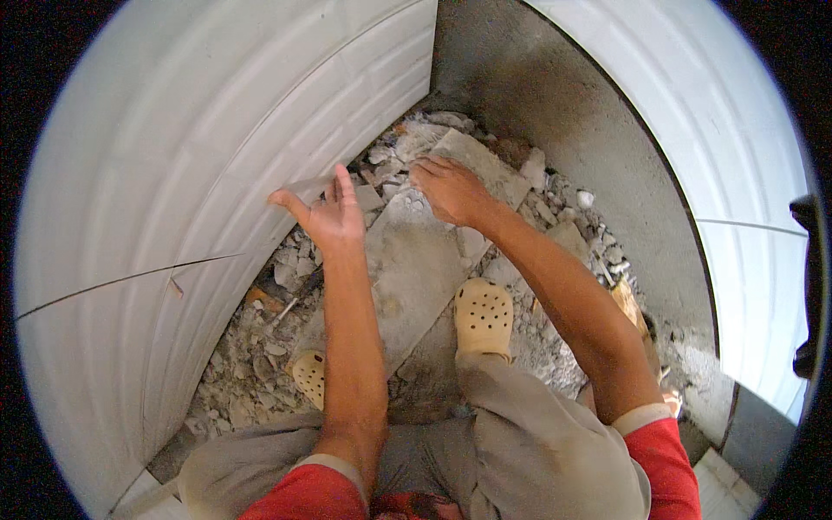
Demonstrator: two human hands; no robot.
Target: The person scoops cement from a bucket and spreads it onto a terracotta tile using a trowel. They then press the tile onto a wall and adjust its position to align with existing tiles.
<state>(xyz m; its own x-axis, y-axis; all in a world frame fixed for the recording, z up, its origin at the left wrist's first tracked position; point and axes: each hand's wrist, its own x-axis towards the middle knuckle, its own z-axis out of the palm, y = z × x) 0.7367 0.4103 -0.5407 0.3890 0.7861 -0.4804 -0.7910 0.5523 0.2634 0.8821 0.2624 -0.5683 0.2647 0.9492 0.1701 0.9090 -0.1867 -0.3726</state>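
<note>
My left hand (329, 217) is raised beside the white tiled wall, palm turned up, with thumb and fingers apart. A faint greyish smear shows between its thumb and fingers; I cannot make out what it is. Over the rubble (381, 156), my right hand (451, 191) has its fingers curled downward at the edge of a grey slab (490, 165). Its fingertips are hidden, so anything they grip does not show. A larger dusty flat slab (412, 260) lies between my feet and the hands.
White ribbed tiles (217, 156) cover the left wall; a bare grey cement wall (555, 95) rises at the back right, with white tiles (685, 113) above it. Broken chunks (260, 347) cover the floor. I wear cream clogs (484, 316), one beside the large slab.
</note>
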